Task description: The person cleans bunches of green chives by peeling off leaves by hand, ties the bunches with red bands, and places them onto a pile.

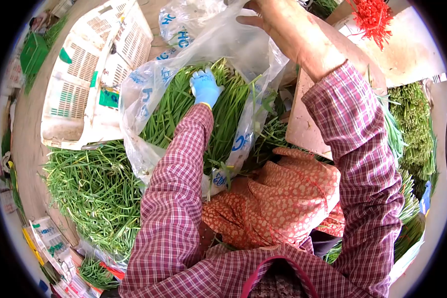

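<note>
The long greens (229, 107) inside the clear bag (241, 40) are apparently being packed, the gloved left hand (205, 88) laid on them, fingers slightly spread; whether plastic is pinched by the cropped right hand (266, 14) cannot be told; next, an open bag seems needed

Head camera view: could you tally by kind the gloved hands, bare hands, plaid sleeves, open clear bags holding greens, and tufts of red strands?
Gloved hand, the left hand: 1
Bare hand, the right hand, partly cut off: 1
Plaid sleeves, left sleeve and right sleeve: 2
Open clear bag holding greens: 1
Red tuft: 1
Total: 6
</note>
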A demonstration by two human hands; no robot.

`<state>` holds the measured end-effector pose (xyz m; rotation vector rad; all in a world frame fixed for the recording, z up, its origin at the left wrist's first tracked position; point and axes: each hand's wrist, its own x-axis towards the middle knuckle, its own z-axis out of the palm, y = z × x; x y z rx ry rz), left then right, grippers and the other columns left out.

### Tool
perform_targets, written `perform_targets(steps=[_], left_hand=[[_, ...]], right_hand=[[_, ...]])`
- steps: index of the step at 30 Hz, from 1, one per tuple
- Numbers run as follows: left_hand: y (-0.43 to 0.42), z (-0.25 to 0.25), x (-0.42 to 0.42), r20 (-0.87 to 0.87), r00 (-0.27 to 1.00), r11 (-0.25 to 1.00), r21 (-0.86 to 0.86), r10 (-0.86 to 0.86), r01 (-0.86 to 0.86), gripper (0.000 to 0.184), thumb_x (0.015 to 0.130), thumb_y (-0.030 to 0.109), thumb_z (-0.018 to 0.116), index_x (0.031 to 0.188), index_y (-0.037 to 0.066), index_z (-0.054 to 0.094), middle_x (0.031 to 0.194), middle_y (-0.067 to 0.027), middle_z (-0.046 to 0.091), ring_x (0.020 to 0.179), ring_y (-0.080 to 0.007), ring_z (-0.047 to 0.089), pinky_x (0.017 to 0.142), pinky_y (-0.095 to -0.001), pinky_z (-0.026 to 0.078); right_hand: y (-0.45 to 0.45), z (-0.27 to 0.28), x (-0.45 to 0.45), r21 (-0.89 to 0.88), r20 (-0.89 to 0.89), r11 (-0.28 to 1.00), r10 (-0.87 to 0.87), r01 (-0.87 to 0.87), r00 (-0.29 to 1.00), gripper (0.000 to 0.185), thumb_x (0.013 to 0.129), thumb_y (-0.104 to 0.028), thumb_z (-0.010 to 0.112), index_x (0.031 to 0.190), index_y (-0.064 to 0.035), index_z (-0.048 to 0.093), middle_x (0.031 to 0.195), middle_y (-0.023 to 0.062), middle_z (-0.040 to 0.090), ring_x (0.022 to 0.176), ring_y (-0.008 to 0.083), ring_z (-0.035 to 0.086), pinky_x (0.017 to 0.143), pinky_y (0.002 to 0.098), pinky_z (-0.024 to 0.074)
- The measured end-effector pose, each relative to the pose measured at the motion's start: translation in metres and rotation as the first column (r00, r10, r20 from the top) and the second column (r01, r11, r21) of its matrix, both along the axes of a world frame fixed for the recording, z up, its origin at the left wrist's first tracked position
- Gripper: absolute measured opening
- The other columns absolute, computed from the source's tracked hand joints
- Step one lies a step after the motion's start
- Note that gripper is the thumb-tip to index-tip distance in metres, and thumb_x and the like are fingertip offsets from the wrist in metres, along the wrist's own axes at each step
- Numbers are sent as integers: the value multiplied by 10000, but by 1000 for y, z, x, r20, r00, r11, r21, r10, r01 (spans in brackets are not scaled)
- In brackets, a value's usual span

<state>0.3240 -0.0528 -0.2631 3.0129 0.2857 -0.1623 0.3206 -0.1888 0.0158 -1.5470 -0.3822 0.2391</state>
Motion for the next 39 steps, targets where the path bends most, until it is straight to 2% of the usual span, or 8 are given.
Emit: perform_targets(steps=[6,11,15,21,24,29,34,39], left_hand=[[-3,-8,13,-11,999,995,93,46,-45,680,655,470,766,1173,105,519,1153,-95,555,1103,-257,512,913,-407,418],[32,-25,6,125,992,959,-281,13,23,584,639,370,775,1112,76,599,1037,-126,625,966,-265,610,872,-413,467],[69,18,-55,120,976,250,-966,181,73,664,621,59,804,1209,-41,514,1062,-124,613,893,-211,633,754,-327,544],[98,48,-108,120,955,46,-993,272,112,680,727,-15,729,1316,-48,389,1142,-131,575,986,-213,614,826,-336,559],[94,49,-112,158,931,133,-984,329,120,594,854,18,589,1376,-29,309,1222,-170,515,1029,-262,587,853,-356,553],[67,95,-130,272,880,424,-901,389,91,728,756,-90,664,1387,-35,304,1354,-169,409,1175,-265,465,954,-325,491],[81,74,-136,92,894,114,-992,437,47,807,747,-97,676,1425,-6,248,1337,-136,403,1100,-223,500,944,-303,465],[79,67,-146,270,830,237,-956,489,171,800,735,-103,679,1413,9,269,1323,-121,409,1107,-218,481,938,-310,454]], right_hand=[[-5,6,-7,-32,57,999,43,-41,997,396,968,-362,458,1258,-116,566,1175,15,580,1073,150,508,884,336,404],[-16,-11,8,-25,46,999,43,-42,998,413,962,-379,466,1292,-140,530,1175,7,557,1104,168,485,926,362,381],[-28,-13,-1,-247,58,969,8,7,998,573,881,-521,533,1214,-55,540,1208,173,554,1096,299,554,976,418,436],[-28,-48,-35,-409,-126,864,266,-294,956,541,840,-492,625,1160,-57,589,1005,131,644,846,174,636,695,327,547],[-25,-98,-50,-551,-201,733,346,-398,916,635,843,-464,635,1259,-7,492,1079,167,641,873,168,648,808,327,529],[-9,-122,-84,-593,282,750,-147,292,948,701,835,-602,537,1008,77,542,957,298,614,958,429,589,839,467,464],[-14,-98,-78,-797,106,595,-37,107,994,558,884,-526,507,925,3,680,911,234,650,903,379,628,797,434,497],[-9,-85,-112,-747,327,636,93,197,940,329,821,-310,653,908,4,606,760,211,630,766,382,629,690,450,501]])
